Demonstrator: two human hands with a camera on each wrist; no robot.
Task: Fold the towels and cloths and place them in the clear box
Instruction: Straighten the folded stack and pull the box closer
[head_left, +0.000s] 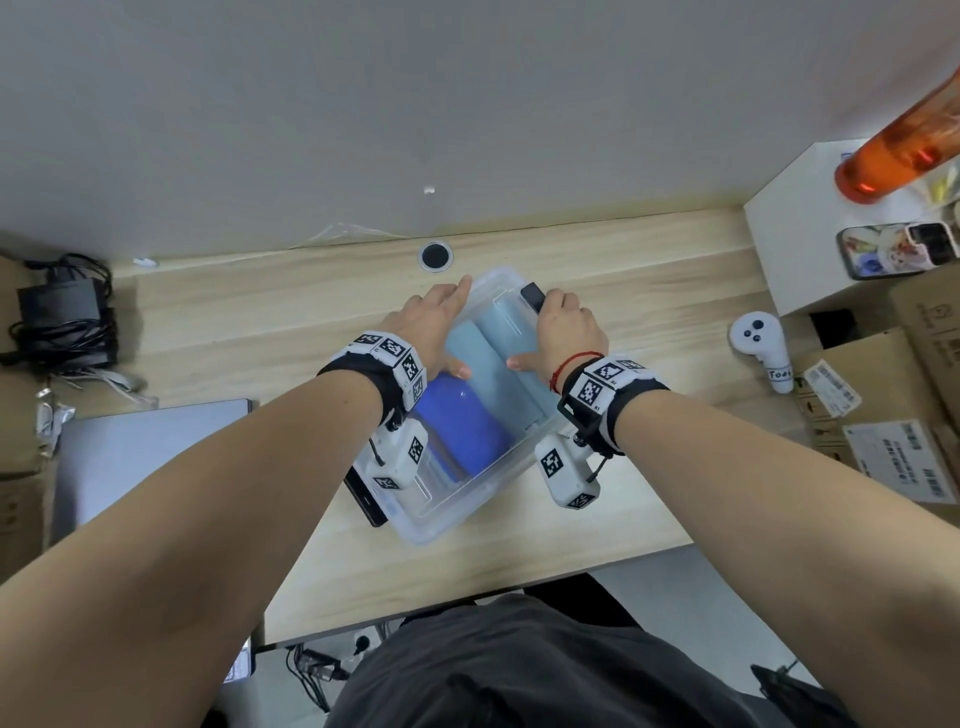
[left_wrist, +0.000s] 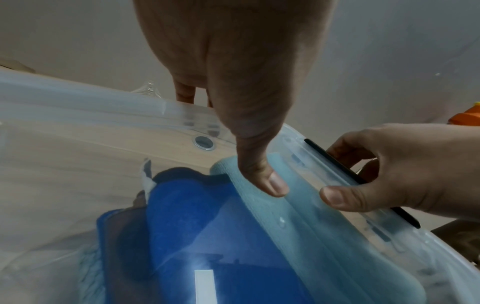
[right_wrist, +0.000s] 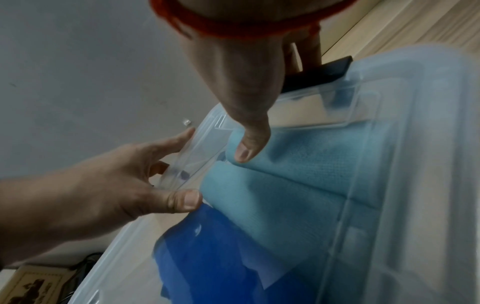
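A clear box sits mid-desk with its see-through lid on top. Inside lie two light blue folded towels and a dark blue one. My left hand pinches the lid's far-left rim, thumb on top and fingers over the edge. At the far-right side my right hand curls its fingers round the black latch, with the thumb pressing on the lid.
A second black latch shows at the box's near-left side. A grey laptop lies left, with cables and an adapter behind it. To the right are a white controller, cardboard boxes, a phone and an orange bottle.
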